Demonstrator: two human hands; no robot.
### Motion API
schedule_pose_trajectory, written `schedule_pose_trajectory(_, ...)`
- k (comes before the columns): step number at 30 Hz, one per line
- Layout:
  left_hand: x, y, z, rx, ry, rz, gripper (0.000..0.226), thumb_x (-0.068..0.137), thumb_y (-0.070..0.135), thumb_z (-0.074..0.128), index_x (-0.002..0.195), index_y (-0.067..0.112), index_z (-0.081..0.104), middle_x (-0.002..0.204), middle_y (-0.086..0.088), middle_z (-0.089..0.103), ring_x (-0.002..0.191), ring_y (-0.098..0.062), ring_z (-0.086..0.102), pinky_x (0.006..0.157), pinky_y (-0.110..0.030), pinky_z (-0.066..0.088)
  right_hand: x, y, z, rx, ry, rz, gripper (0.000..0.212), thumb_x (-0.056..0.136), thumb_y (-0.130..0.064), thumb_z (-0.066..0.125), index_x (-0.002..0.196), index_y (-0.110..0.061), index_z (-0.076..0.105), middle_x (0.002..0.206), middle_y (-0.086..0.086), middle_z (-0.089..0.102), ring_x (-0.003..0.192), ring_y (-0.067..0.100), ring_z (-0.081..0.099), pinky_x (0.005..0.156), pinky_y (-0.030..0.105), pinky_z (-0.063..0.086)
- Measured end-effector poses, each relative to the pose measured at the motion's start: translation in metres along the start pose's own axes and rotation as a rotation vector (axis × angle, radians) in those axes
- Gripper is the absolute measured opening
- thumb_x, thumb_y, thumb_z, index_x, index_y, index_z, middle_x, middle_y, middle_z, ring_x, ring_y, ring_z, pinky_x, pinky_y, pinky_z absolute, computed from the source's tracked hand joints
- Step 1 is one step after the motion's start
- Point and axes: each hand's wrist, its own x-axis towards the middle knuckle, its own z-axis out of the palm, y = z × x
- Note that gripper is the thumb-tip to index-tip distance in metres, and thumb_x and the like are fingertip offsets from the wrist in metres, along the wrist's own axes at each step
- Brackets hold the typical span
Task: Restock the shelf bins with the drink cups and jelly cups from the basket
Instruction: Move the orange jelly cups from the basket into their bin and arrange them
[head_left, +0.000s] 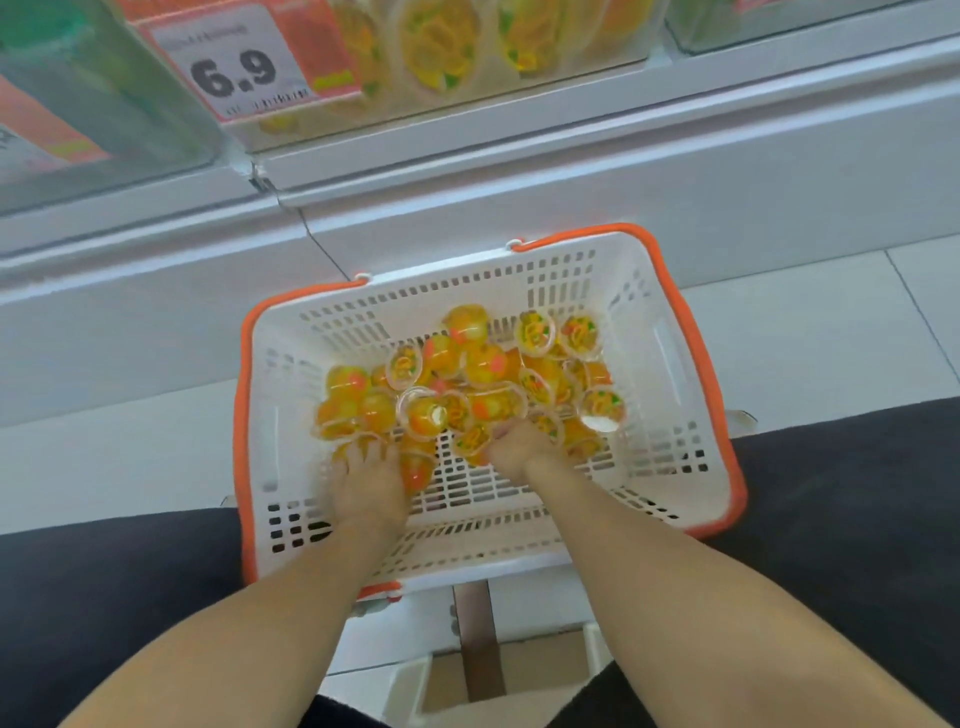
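A white basket (670, 364) with an orange rim sits on the floor between my knees. Several orange jelly cups (483, 369) lie heaped in its far half. My left hand (366, 486) reaches into the pile at the left, fingers curled round a jelly cup (415, 470) beside it. My right hand (517, 449) is in the middle of the pile, fingers closed on a jelly cup (472, 439). Above, a clear shelf bin (457, 52) holds more orange jelly cups behind a 6.9 price tag (244, 67).
A white shelf ledge (519, 171) runs across above the basket. Another clear bin (93, 104) stands at the upper left. My dark trouser knees flank the basket. A white stool with cardboard (483, 670) lies under me. White floor tiles lie to the right.
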Motion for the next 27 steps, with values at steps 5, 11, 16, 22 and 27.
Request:
schedule_pose_trajectory(5,-0.002,-0.02,-0.003,-0.017,0.028,0.002,0.051,0.092,0.036,0.06,0.138,0.02,0.044,0.139,-0.007,0.045,0.125,-0.024,0.046,0.105,-0.037,0.037,0.005,-0.004,0.024,-0.052,-0.237,0.051,0.065,0.098,-0.031,0.059,0.154,-0.032,0.027,0.154,0.005,0.037,0.127,0.03,0.049,0.093,0.042,0.055)
schedule_pose_trajectory(11,-0.006,-0.03,0.001,-0.109,0.022,0.07,0.046,0.093,0.033,0.061,0.137,0.025,0.049,0.14,-0.004,0.042,0.124,-0.022,0.046,0.103,-0.035,0.039,0.007,-0.01,0.037,-0.238,-0.351,0.038,0.065,0.099,-0.041,0.055,0.156,-0.033,0.025,0.149,0.009,0.043,0.113,0.026,0.063,0.088,0.038,0.056)
schedule_pose_trajectory(16,-0.012,-0.025,0.007,-0.173,0.041,0.192,0.033,0.089,0.018,0.065,0.121,0.023,0.059,0.123,0.001,0.049,0.11,-0.021,0.049,0.09,-0.032,0.044,0.011,-0.02,0.052,-0.438,-0.397,-0.029,0.063,0.099,-0.039,0.053,0.155,-0.026,0.028,0.153,0.006,0.04,0.124,0.029,0.054,0.074,0.033,0.049)
schedule_pose_trajectory(22,-0.016,-0.035,-0.001,-0.495,0.009,-0.028,0.011,0.089,0.017,0.067,0.082,0.026,0.065,0.088,0.003,0.069,0.08,-0.016,0.061,0.068,-0.027,0.049,0.022,-0.025,0.081,-0.549,-0.334,-0.114,0.055,0.097,-0.036,0.056,0.147,-0.018,0.04,0.143,0.01,0.052,0.123,0.029,0.054,0.099,0.037,0.045)
schedule_pose_trajectory(27,-0.015,-0.059,-0.022,-1.057,-0.046,-0.11,0.016,0.088,0.017,0.072,0.076,0.02,0.062,0.079,0.003,0.066,0.072,-0.016,0.063,0.066,-0.03,0.049,0.032,-0.009,0.096,-0.515,-0.267,-0.118,0.065,0.099,-0.042,0.053,0.155,-0.025,0.024,0.141,0.01,0.053,0.12,0.031,0.056,0.094,0.036,0.046)
